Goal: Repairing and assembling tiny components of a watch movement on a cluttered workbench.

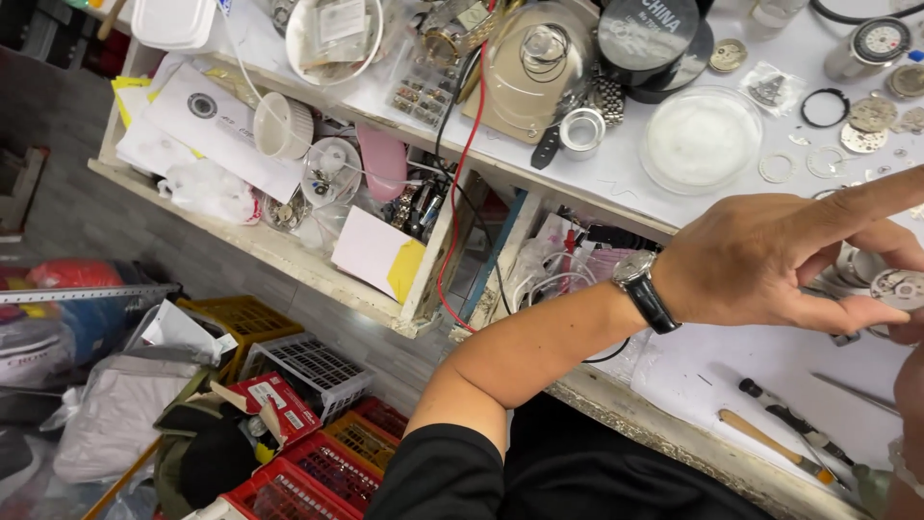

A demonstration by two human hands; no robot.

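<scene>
My left hand (770, 260) reaches across the white bench top (712, 371) with a black-strapped wristwatch (637, 281) on its wrist. Its thumb and fingers pinch a small round metal watch movement (900, 287) at the right edge of the view, index finger stretched out above it. Only a sliver of my right hand (910, 400) shows at the right edge, just below the movement; whether it touches or holds anything is hidden. Loose metal rings and watch parts (871, 120) lie on the bench beyond my left hand.
Screwdrivers (791, 422) and a wooden-handled tool (770, 443) lie near the bench's front edge. A clear round dish (701, 137), a black lid (647, 34) and a domed cover (534, 67) stand further back. An open drawer (289, 193) holds papers and cups. Plastic crates (322, 462) sit on the floor.
</scene>
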